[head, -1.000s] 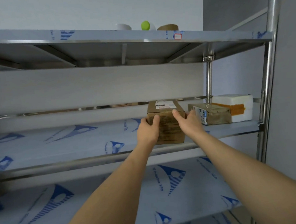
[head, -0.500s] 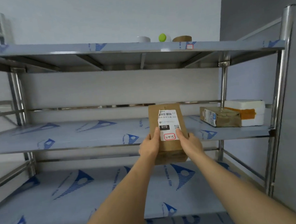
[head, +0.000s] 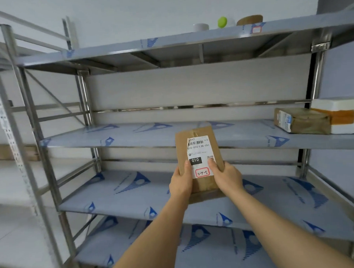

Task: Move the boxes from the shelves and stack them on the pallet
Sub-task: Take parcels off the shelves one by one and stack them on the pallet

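The left hand (head: 181, 181) and right hand (head: 227, 177) are gripping a labelled cardboard box (head: 198, 153), holding it clear of the shelves (head: 151, 135), while a taped brown parcel (head: 302, 120) and white foam box (head: 343, 112) are awaiting removal; no pallet is showing.

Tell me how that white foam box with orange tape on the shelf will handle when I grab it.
The white foam box is probably light for its size and stiff, but could dent under hard fingers. It touches the brown taped parcel, so pulling may nudge that.
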